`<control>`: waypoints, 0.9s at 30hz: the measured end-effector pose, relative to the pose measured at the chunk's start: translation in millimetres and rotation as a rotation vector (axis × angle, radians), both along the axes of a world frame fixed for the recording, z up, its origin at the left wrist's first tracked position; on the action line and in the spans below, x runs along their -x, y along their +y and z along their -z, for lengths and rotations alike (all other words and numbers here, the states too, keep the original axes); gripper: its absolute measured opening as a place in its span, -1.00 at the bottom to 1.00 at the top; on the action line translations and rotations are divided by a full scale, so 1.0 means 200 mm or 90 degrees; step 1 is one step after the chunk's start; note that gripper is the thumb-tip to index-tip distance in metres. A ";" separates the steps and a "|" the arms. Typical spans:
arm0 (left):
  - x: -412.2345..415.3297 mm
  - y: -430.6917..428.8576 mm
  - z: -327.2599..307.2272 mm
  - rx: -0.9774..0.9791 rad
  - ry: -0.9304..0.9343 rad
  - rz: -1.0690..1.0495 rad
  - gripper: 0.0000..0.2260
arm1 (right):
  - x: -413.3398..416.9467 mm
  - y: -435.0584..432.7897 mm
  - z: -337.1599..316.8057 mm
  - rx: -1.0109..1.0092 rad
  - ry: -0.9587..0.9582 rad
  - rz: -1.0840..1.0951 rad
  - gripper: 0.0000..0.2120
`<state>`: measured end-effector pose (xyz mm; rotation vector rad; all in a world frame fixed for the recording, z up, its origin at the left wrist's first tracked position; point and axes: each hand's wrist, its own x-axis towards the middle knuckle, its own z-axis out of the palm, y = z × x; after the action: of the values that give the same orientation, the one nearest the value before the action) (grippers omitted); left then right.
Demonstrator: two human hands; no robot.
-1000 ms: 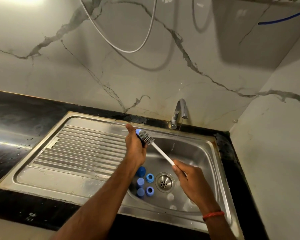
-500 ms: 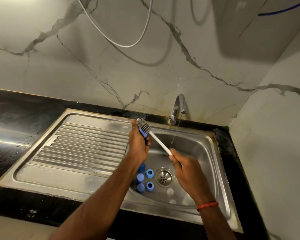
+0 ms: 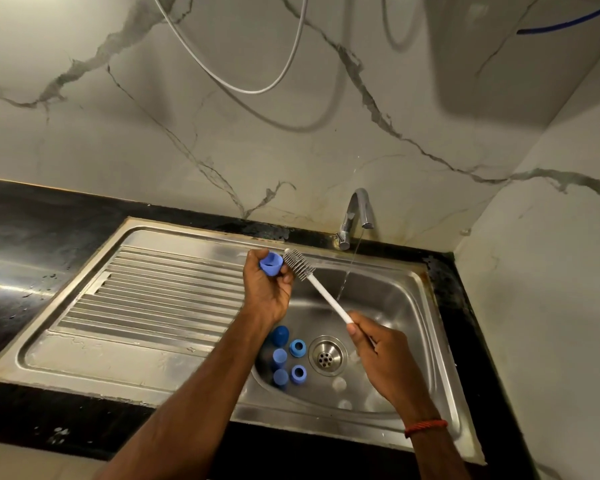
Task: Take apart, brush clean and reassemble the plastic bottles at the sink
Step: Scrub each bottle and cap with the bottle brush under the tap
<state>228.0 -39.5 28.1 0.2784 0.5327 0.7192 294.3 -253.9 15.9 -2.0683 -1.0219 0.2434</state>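
While the bristles were working against the blue piece a moment ago, in the head view the brush (image 3: 299, 265) is now sitting just to the right of the blue cap (image 3: 271, 263), its bristle head out of the cap's mouth and at most grazing the rim; the cap's hollow opening is now showing toward the camera, which it was not doing before. I am reading this as one scrubbing pass on this cap ending, with a look inside or a rinse likely coming next.

The left hand (image 3: 267, 294) is holding the cap up over the sink's back edge, its fingers clamped on the cap's sides; the right hand (image 3: 385, 358) is gripping the low end of the brush's white handle, fingers curled tight around it.

The cap is looking short, round and hollow, a plain matte blue. Five more blue pieces (image 3: 297, 348) are lying together in the sink (image 3: 413, 299) just left of the drain, with pale clear parts (image 3: 339, 383) lying nearer the front wall; a thin stream is running from the tap (image 3: 359, 207) behind the handle, so most of the cleaning appears to be waiting.
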 end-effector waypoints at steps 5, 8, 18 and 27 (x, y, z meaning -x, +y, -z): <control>-0.01 0.00 0.03 0.004 0.062 -0.027 -0.85 | 0.09 0.06 0.00 -0.013 0.033 0.012 -0.81; -0.01 0.00 0.03 -0.080 0.131 -0.034 -0.77 | 0.12 0.13 -0.01 -0.019 0.041 0.044 -0.78; 0.06 0.10 0.02 -0.211 0.220 0.010 -0.62 | 0.19 0.15 -0.05 -0.036 0.063 0.069 -0.82; 0.07 0.13 0.01 -0.294 0.229 0.083 -0.60 | 0.23 0.13 0.00 -0.040 0.073 0.092 -0.83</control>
<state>213.6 -12.9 26.4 0.8770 0.6782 0.6622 248.3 -228.8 16.1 -2.0359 -0.7977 0.2500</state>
